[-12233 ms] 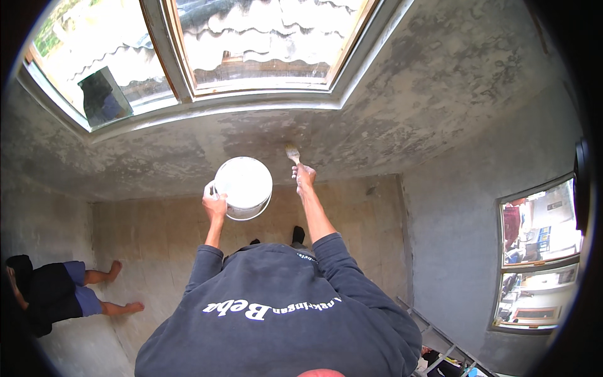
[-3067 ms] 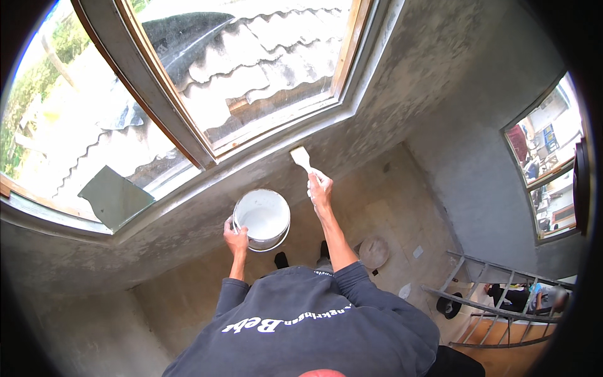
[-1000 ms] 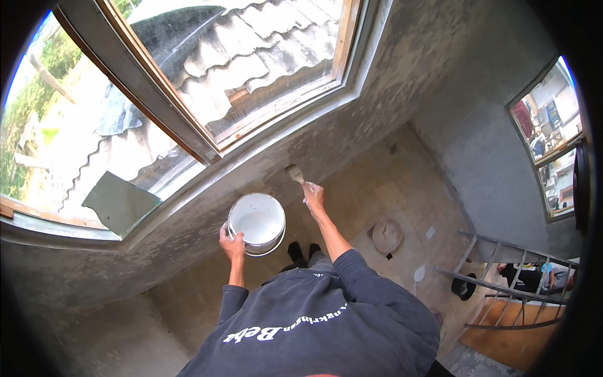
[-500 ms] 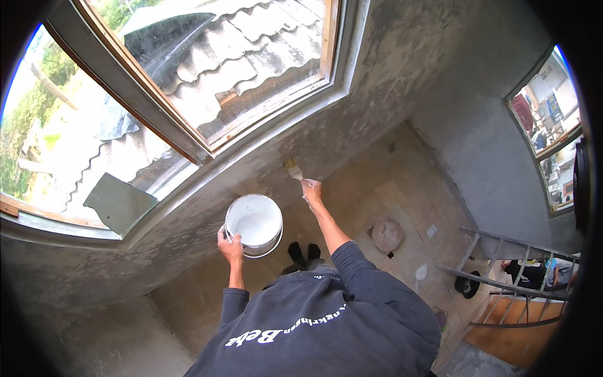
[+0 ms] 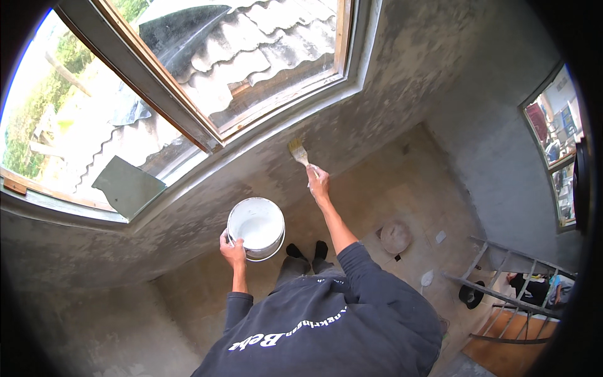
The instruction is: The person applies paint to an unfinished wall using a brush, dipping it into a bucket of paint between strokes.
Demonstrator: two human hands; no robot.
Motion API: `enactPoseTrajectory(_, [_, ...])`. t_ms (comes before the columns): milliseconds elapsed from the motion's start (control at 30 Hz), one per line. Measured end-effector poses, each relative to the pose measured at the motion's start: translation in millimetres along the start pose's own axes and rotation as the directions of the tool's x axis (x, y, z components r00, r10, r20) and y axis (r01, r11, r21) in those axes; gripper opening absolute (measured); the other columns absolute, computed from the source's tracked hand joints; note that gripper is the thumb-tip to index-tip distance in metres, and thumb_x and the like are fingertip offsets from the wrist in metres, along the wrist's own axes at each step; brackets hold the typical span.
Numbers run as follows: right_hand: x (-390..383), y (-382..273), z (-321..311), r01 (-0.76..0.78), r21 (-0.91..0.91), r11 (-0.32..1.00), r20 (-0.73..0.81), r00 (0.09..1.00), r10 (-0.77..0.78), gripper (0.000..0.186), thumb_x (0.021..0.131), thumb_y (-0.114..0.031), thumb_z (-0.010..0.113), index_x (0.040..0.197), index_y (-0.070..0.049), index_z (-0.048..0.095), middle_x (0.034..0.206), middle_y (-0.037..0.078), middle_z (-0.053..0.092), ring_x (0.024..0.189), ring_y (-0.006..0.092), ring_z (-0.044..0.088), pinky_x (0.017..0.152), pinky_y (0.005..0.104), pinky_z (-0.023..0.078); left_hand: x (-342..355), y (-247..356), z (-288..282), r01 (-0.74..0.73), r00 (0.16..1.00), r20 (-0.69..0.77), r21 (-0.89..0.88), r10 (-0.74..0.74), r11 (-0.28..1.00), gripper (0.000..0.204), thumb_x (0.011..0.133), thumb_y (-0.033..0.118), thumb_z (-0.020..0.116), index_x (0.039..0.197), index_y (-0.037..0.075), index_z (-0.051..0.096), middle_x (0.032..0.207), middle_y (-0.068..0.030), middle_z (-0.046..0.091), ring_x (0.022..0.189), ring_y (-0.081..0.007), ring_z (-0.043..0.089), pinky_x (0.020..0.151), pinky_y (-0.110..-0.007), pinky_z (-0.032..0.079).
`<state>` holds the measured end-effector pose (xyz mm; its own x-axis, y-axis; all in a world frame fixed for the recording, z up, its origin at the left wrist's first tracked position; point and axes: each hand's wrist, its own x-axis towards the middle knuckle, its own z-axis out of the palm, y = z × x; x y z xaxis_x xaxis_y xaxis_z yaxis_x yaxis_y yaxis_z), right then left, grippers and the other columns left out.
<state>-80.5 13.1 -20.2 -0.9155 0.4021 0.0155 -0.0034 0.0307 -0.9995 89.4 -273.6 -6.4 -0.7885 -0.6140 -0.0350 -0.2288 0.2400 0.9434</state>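
Note:
My left hand (image 5: 232, 250) grips the left side of a white bucket (image 5: 270, 227), which holds white liquid and has a wire handle hanging below its rim. Up and to the right of it, my right hand (image 5: 318, 180) is closed round the pale handle of a paintbrush (image 5: 299, 152). The brush's yellowish bristles are at the mottled grey plaster wall (image 5: 383, 94), below a window ledge (image 5: 176, 191); whether they touch it I cannot tell.
A greenish pane (image 5: 129, 187) leans in the left window. On the floor (image 5: 188, 295) lie a round dusty lid-like object (image 5: 396, 239) and a black ring-shaped object (image 5: 471, 294). A metal ladder (image 5: 509, 292) lies at the lower right. A second window (image 5: 556, 132) is at right.
Since half a second ago, my right hand and brush have risen along the wall. The bucket stays in my left hand. Compared with the oldest frame, the view has turned and the person at left is gone.

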Motion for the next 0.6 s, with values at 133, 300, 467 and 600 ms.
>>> enactPoseTrajectory(133, [13.6, 66.3, -6.6, -0.161, -0.241, 0.957, 0.016, 0.985, 0.17, 0.031, 0.086, -0.028, 0.06, 0.101, -0.001, 0.068, 0.054, -0.002, 0.049, 0.045, 0.0063, 0.044, 0.041, 0.0271, 0.035, -2.2, 17.2, -0.6, 0.138, 0.99, 0.027, -0.024, -0.137, 0.99, 0.052, 0.065, -0.007, 0.059, 0.117, -0.006, 0.053, 0.103, -0.0155, 0.064, 0.09, -0.0229, 0.064, 0.082, -0.033, 0.051])
enactPoseTrajectory(300, [-4.1, -2.7, 8.0, -0.238, -0.191, 0.952, -0.027, 0.971, 0.237, 0.032, 0.083, -0.028, 0.063, 0.098, 0.0, 0.069, 0.068, 0.011, 0.066, 0.061, 0.0175, 0.062, 0.058, 0.0331, 0.046, 11.4, 1.8, -13.4, 0.126, 0.992, 0.012, -0.044, -0.125, 0.991, 0.051, 0.066, -0.007, 0.059, 0.116, -0.006, 0.053, 0.104, -0.0159, 0.064, 0.092, -0.0237, 0.064, 0.083, -0.033, 0.05])
enactPoseTrajectory(467, [-14.2, -72.4, 6.2, 0.022, 0.321, 0.947, 0.013, 1.0, -0.028, 0.038, 0.087, -0.03, 0.062, 0.103, 0.004, 0.066, 0.064, -0.003, 0.055, 0.053, 0.0038, 0.047, 0.044, 0.0236, 0.037, 31.4, 2.1, -17.4, 0.035, 0.995, 0.091, 0.001, -0.035, 0.999, 0.052, 0.065, -0.006, 0.059, 0.117, -0.006, 0.053, 0.104, -0.0166, 0.064, 0.094, -0.024, 0.064, 0.085, -0.033, 0.05])
enactPoseTrajectory(600, [-21.5, -26.1, 17.1, -0.063, 0.11, 0.992, -0.03, 0.997, 0.067, 0.039, 0.087, -0.031, 0.062, 0.103, 0.004, 0.066, 0.063, -0.003, 0.054, 0.053, 0.005, 0.047, 0.045, 0.0252, 0.038, 43.8, 7.6, -24.5, 0.039, 0.99, 0.135, 0.007, -0.04, 0.999, 0.052, 0.066, -0.005, 0.059, 0.117, -0.006, 0.053, 0.103, -0.0165, 0.065, 0.093, -0.0233, 0.064, 0.084, -0.033, 0.049])
